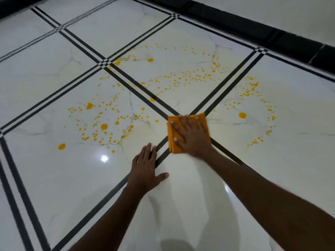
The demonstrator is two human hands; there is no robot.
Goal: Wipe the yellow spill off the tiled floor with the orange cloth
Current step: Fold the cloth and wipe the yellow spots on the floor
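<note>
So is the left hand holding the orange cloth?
No, the left hand lies flat and bare on the tiled floor, while the right hand presses on the orange cloth.

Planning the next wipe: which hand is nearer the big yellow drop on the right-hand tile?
Right. The right hand, flat on the orange cloth, lies just left of the drop. The left hand rests bare on the floor, farther left and nearer the camera.

The right hand (190,134) covers most of the orange cloth (171,142), and the floor beneath is hidden. Both forearms run off the frame toward 6 o'clock.
</note>
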